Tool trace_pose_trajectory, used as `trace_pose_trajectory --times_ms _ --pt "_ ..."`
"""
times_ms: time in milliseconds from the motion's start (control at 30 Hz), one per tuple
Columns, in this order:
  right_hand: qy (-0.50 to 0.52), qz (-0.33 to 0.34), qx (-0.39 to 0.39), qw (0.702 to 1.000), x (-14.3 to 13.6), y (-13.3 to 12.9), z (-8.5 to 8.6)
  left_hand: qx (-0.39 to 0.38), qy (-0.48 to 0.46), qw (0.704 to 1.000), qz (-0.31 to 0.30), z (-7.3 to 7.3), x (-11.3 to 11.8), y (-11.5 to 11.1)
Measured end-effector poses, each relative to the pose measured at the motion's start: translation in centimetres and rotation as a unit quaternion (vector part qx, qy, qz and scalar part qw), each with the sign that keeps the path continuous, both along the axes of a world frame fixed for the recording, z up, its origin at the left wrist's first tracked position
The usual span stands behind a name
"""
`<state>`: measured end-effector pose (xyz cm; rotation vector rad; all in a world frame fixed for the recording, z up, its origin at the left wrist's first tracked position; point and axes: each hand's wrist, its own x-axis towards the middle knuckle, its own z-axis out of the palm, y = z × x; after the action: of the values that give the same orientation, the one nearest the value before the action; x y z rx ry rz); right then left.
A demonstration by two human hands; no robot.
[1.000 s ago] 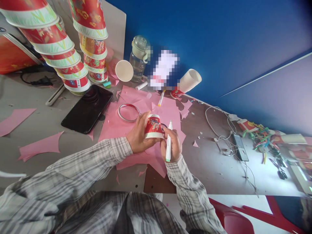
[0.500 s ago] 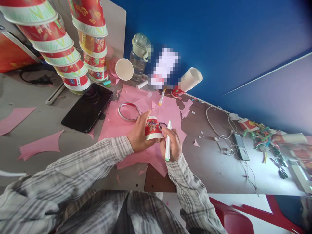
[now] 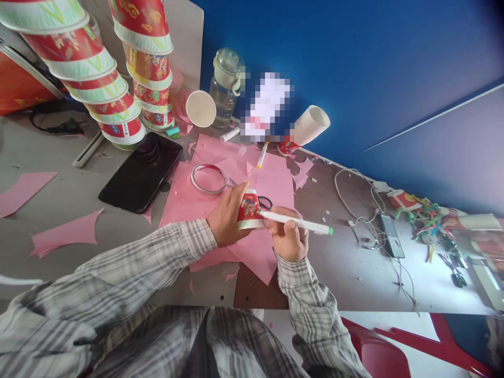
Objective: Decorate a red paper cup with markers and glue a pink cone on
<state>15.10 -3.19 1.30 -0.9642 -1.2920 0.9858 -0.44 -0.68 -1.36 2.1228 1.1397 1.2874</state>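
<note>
A red paper cup with a white band [image 3: 249, 206] is gripped in my left hand [image 3: 226, 218], its fingers round the cup's left side. My right hand [image 3: 290, 237] is closed on a white marker [image 3: 301, 221], which lies nearly level, with its green end pointing right and its tip close to the cup's right side. Beneath both hands are overlapping pink paper sheets [image 3: 268, 178]. Behind the cup, a dark scissors handle [image 3: 265, 202] shows, while a roll of tape [image 3: 208, 178] rests on the pink paper left of it.
Tall cup stacks [image 3: 118, 123] stand at the back left, near a black tablet [image 3: 140, 172]. A bottle [image 3: 225, 94], an open cup [image 3: 200, 108] and stacked white cups [image 3: 311, 126] are at the back. Cables [image 3: 370, 236] and colourful scraps [image 3: 429, 220] lie right.
My right hand has shifted slightly right and turned the marker from upright to nearly level, its tip now by the cup. The cup in my left hand has moved slightly right and tilted less.
</note>
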Motion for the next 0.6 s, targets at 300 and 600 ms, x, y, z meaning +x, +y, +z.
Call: trace_pose_trajectory --times_ms 300,600 --pt "-0.037 -0.027 -0.034 0.998 0.06 -0.45 -0.35 -0.006 0.008 1.0 -0.011 0.23 -0.01 -0.01" --pt "-0.071 -0.042 -0.045 0.996 0.05 -0.59 -0.55 0.006 0.004 1.0 -0.009 0.08 0.06 0.03"
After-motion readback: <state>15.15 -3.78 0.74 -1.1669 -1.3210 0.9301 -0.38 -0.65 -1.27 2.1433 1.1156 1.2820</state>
